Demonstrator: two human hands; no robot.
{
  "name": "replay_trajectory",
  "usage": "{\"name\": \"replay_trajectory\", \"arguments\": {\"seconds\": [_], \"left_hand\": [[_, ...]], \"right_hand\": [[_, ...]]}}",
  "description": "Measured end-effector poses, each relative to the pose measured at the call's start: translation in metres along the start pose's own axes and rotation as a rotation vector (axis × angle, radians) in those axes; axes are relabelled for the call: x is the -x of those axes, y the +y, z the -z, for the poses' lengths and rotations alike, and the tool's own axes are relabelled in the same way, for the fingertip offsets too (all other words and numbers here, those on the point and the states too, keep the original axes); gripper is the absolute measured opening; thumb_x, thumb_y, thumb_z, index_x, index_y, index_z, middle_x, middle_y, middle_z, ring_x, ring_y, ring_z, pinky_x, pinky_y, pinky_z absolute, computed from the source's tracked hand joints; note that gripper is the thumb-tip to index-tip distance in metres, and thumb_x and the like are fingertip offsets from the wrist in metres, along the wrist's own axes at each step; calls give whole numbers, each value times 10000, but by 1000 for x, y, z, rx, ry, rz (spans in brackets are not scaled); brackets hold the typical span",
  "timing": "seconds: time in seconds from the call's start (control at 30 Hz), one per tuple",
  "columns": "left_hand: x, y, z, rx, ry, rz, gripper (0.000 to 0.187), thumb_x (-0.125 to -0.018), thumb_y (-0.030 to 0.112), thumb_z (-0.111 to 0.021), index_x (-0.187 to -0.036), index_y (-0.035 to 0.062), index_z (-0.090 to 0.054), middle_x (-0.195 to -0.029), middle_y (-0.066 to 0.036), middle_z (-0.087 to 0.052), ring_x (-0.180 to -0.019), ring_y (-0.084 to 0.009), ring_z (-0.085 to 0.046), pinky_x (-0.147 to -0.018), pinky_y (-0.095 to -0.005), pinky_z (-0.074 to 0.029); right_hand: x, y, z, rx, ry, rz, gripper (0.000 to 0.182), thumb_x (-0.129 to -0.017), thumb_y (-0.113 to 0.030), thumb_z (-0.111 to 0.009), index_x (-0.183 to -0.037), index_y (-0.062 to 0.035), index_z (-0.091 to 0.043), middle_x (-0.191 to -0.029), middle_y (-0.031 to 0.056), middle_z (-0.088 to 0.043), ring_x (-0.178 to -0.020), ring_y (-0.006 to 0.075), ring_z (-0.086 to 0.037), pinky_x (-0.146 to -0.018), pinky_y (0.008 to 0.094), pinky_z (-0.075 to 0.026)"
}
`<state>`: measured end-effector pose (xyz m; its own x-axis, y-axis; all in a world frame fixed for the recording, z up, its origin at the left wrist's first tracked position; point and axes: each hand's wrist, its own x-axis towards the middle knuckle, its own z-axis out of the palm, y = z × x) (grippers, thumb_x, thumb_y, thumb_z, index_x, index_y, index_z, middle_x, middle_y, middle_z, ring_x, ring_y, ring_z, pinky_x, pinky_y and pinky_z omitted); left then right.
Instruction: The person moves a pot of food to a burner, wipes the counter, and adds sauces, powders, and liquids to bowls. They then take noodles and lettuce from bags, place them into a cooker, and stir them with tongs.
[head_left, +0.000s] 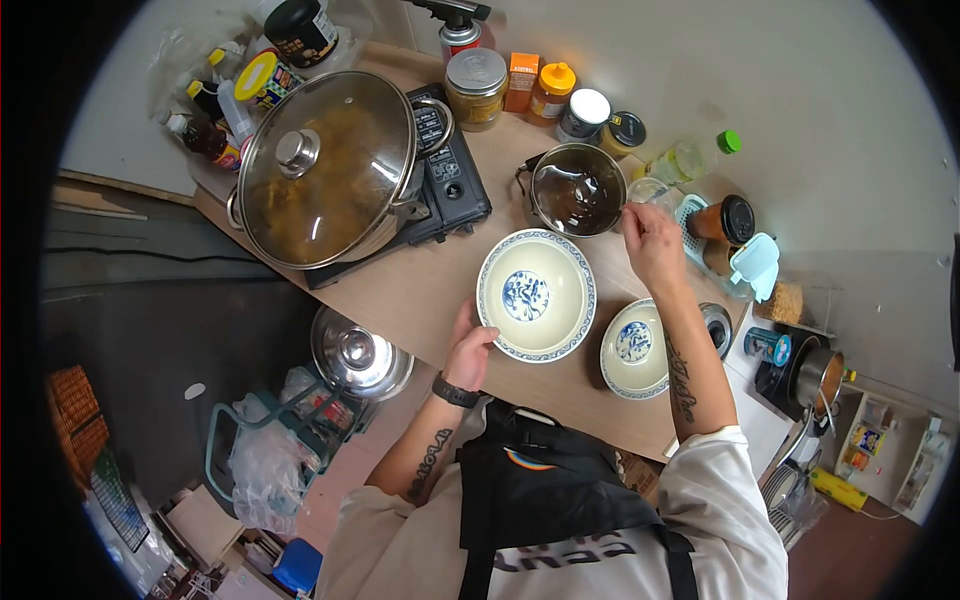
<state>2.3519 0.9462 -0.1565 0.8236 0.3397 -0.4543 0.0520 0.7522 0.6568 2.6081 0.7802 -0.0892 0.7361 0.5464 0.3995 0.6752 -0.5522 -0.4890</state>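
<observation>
My left hand (471,350) grips the near-left rim of a white bowl (548,325) with a blue pattern, its thumb over the edge. The bowl looks empty. My right hand (655,240) is closed at the right rim of a small metal pot (577,190) holding dark liquid; what its fingers pinch is too small to make out. Under my right forearm, a second patterned bowl (622,372) rests on the table. A large pot (330,190) with a glass lid stands on a portable stove (455,190) at the left, brown food showing through the lid.
Along the wall stand a jar (476,95), an orange-capped bottle (551,92) and a green-capped bottle (685,160). A blue basket (692,235) holds containers at the right. Bottles crowd behind the large pot. A metal lid (360,350) lies below the table's left edge.
</observation>
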Motion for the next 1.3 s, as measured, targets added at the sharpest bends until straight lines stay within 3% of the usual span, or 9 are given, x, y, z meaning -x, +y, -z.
{"name": "replay_trajectory", "arguments": {"seconds": [0.17, 0.37, 0.7, 0.8, 0.9, 1.0, 1.03, 1.13, 1.3], "left_hand": [[1, 0, 0, 23, 2, 2, 706, -775, 37, -534, -1448, -17, -326, -1337, -135, -511, -1237, -236, -505, -1045, -358, -401], [1, 0, 2, 30, 4, -6, 687, -779, 36, -535, -1437, -4, -342, -1331, -125, -513, -1224, -226, -511, -1028, -348, -413], [1, 1, 2, 36, 0, -10, 704, -775, 49, -549, -1442, -10, -333, -1344, -128, -503, -1239, -229, -499, -1038, -350, -403], [2, 3, 1, -6, 1, -12, 709, -785, 59, -523, -1465, -10, -337, -1381, -139, -502, -1283, -239, -481, -1085, -362, -382], [2, 3, 0, -7, 0, -10, 712, -785, 62, -526, -1466, -9, -334, -1385, -137, -499, -1286, -240, -480, -1087, -364, -380], [3, 5, -1, 16, 2, -9, 697, -774, 50, -549, -1435, -8, -338, -1337, -130, -500, -1243, -230, -492, -1041, -350, -399], [3, 5, -1, 14, 1, -10, 697, -774, 50, -549, -1435, -8, -338, -1337, -130, -500, -1243, -230, -492, -1041, -350, -399], [3, 4, -1, 15, 7, -19, 693, -776, 48, -545, -1436, -3, -339, -1341, -130, -500, -1241, -232, -496, -1038, -354, -404], [5, 2, 1, 27, 18, -8, 696, -791, 57, -530, -1455, 6, -328, -1356, -128, -499, -1247, -234, -498, -1035, -362, -412]], "right_hand": [[-6, 2, 7, -3, 65, -84, 81, -880, -58, -647, -947, -20, -671, -819, 150, -660, -697, 341, -639, -653, 384, -513], [-10, 7, 0, 13, 70, 31, 106, -862, -28, -647, -963, -20, -676, -849, 148, -654, -744, 332, -639, -654, 395, -509], [15, -19, -5, -87, -125, 181, 113, -827, -1, -675, -940, -6, -679, -767, 122, -603, -694, 289, -608, -605, 379, -489], [18, -20, 3, -187, -122, 89, 76, -843, -6, -662, -916, -9, -685, -748, 125, -597, -666, 287, -605, -590, 366, -481], [18, -17, 14, -197, -121, -16, 73, -871, -29, -643, -916, -11, -697, -729, 109, -603, -601, 228, -578, -563, 322, -454], [22, -2, 14, -403, -1, -290, 139, -920, -99, -614, -957, -3, -708, -693, 20, -610, -582, 76, -481, -523, 238, -372], [22, 5, 14, -404, 1, -290, 139, -920, -99, -614, -957, -3, -708, -693, 20, -610, -582, 76, -481, -523, 238, -372], [18, 12, 16, -729, 38, -746, 164, -958, -120, -588, -956, 16, -680, -673, -8, -558, -554, 43, -421, -491, 196, -292], [29, 36, 6, -1067, 89, -883, 146, -956, -114, -584, -978, 4, -667, -691, -3, -567, -540, 55, -449, -479, 194, -324]]}}
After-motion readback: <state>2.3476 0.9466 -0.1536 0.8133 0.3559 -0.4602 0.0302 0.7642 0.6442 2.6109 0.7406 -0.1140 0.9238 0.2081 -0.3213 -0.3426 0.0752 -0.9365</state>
